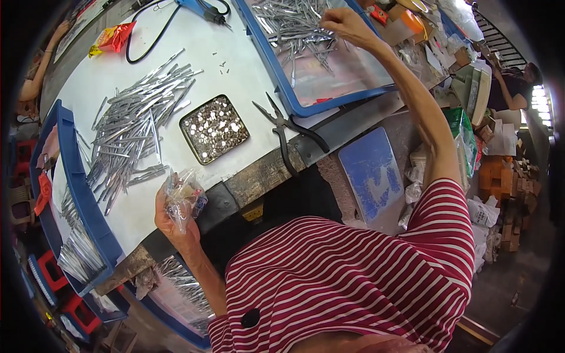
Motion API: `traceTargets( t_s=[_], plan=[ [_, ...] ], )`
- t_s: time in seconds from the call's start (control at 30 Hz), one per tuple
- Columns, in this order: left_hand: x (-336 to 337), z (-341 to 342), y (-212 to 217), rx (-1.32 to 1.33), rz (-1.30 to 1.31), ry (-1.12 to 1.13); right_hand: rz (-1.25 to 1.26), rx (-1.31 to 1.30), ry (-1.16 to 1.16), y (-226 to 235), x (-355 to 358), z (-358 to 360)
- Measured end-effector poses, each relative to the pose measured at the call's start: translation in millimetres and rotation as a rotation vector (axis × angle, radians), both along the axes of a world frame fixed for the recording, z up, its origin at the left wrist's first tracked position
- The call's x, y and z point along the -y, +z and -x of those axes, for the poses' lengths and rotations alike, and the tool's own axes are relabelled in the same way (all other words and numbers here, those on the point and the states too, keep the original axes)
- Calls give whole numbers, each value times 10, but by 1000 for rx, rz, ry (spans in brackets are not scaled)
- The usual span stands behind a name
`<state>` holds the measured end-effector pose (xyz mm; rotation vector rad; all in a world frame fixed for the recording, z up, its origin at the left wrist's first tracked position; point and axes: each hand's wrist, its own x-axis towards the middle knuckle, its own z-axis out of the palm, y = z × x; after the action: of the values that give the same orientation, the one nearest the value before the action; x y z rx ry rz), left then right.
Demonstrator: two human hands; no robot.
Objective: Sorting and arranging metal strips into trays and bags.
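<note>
Silvery metal pieces (82,256) are lying inside the blue tray (70,147) on the left, and more are forming a loose heap (132,129) beside it on the white table (238,73). At the near side of this heap, the left hand (166,220) is grasping a crumpled clear plastic bag (183,200), its fingers closing around the film. Next to the right, a square tin (227,151) is holding many small shiny discs (215,126). Then pliers (280,122) are resting with opened jaws near the table edge. Far right, a larger blue tray (276,70) is containing similar metal pieces, and over them the right hand (344,26) is hanging with curled fingers; whether they are grasping a piece, I cannot tell
</note>
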<state>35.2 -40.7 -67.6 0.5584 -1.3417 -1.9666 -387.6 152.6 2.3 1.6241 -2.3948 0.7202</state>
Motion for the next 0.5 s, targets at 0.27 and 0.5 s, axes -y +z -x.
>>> traceTargets(
  t_s=[0.27, 0.5],
  plan=[
    [11, -20, -2, -22, 7, 7, -827, 708, 101, 59, -413, -587],
    [-7, -7, 25, 8, 14, -2, -925, 775, 185, 34, -363, -567]
  ],
)
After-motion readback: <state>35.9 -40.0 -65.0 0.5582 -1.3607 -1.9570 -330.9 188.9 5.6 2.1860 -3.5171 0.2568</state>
